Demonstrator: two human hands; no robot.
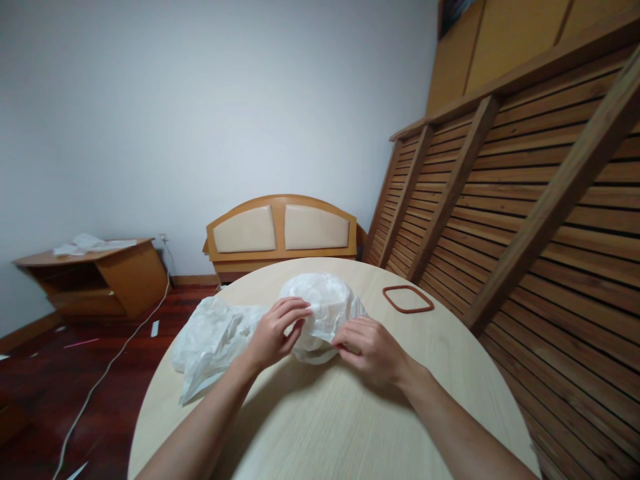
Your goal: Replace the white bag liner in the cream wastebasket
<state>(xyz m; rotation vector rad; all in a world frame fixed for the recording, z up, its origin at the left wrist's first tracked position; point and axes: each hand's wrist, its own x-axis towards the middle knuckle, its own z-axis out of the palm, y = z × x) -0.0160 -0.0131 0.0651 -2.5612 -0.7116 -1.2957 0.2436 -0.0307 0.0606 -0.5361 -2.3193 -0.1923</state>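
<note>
A crumpled, translucent white plastic bag (320,293) with a rounded bulge lies on the round table; what it wraps, if anything, I cannot make out. On its left side, my left hand (277,330) has curved fingers against the film, with thumb and index finger closed on it. My right hand (373,347) pinches the bag's near right edge between thumb and bent fingers. Left of my left hand, a second crumpled white plastic bag (213,340) spreads over the tabletop, partly behind that wrist.
The pale round table (340,427) fills the foreground. A reddish-brown rounded-square ring (408,311) lies at its right. Slatted wooden panels (500,220) lean along the right side. Beyond are a headboard (280,253) and a low cabinet (130,277); a white cable (107,370) crosses the floor.
</note>
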